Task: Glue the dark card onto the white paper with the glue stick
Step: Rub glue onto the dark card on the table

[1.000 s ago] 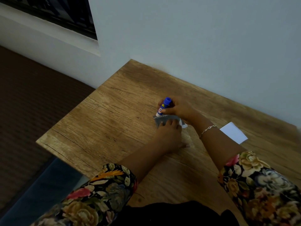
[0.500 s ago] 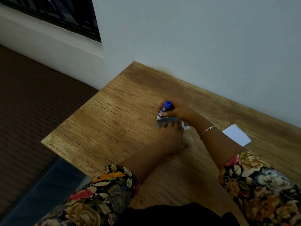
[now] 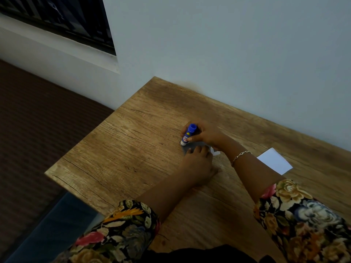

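1. Glue stick point(image 3: 188, 134), a short blue-and-white plastic tube: it stands nearly upright, blue end up. Its white lower end sits at the left edge of the card, seemingly touching it.
2. The flat grey-dark card point(image 3: 193, 147) lies on the wood-grain worktop point(image 3: 123, 149), mostly hidden between the two hands. With the stick so near its edge, a stroke could run off and smear glue on the wood.
3. The left hand point(image 3: 198, 162) lies flat, with straight fingertips pressing the card's near side. Only that side is pinned, so a hard drag could buckle or swivel the card.
4. The right hand point(image 3: 208, 134) is curled round the glue stick, just beyond the left hand; the two nearly touch over the card.
5. A small white scrap point(image 3: 216, 152) peeks out just right of the card; what it is I cannot tell. It could catch on a sticky edge.
6. A thin silver chain bracelet point(image 3: 240, 156) sits on the right wrist and might brush fresh glue when the card is lifted.
7. The white rectangular paper point(image 3: 274, 162) lies well apart on the right, beyond the right forearm. Carrying the glued card that far risks smudges or a crooked landing.
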